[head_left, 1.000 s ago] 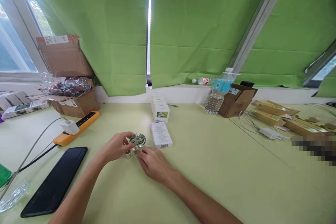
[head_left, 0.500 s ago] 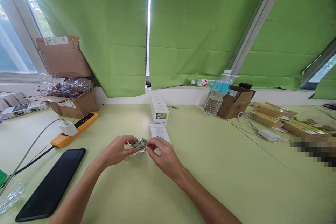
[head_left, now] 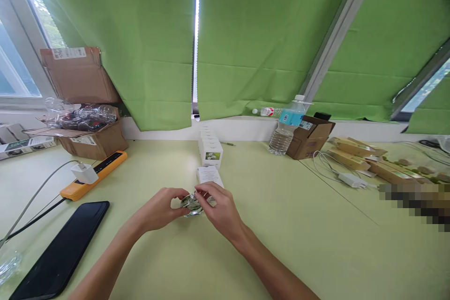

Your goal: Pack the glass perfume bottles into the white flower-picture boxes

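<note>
Two bare hands, the left and the right, surround one round clear glass piece. Above them stand one stack of white cartons and one loose white carton. At upper right are one upright plastic water bottle with a blue label, one lying plastic bottle with a red label, and one small brown cardboard box. At lower left lie one black smartphone, one orange power strip and one white charger plug. At upper left sits one open brown cardboard box.

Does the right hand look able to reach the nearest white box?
Likely yes: the white box sits just beyond the right hand, with nothing between, though that hand is busy on the glass object.
</note>
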A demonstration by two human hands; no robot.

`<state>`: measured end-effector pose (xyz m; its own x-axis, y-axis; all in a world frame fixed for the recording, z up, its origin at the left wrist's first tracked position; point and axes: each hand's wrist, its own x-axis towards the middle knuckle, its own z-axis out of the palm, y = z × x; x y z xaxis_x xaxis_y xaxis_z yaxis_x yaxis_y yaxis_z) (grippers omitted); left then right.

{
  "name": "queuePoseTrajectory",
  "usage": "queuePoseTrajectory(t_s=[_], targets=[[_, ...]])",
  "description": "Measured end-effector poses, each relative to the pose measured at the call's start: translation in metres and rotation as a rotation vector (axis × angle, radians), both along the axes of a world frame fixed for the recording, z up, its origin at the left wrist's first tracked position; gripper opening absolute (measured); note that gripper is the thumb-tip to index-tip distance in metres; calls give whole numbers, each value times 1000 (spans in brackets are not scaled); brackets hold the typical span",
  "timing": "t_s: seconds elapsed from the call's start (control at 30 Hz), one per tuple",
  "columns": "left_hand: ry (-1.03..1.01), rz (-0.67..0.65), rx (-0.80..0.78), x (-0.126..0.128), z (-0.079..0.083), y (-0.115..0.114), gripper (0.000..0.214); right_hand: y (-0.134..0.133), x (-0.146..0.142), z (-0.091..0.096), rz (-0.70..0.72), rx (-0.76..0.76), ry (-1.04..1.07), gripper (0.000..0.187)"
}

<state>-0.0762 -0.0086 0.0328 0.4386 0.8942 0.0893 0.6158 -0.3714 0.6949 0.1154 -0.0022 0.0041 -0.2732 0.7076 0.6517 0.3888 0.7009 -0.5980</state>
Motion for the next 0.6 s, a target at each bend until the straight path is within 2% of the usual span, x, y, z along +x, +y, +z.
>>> queuePoseTrajectory(t_s=[0.43,0.6], targets=[[0,-3,26,6,0,-3,23,2,2,-5,-22,110,-144,19],[16,-13,20,6,0,-4,22,1,2,-3,-50,235,-226,16]])
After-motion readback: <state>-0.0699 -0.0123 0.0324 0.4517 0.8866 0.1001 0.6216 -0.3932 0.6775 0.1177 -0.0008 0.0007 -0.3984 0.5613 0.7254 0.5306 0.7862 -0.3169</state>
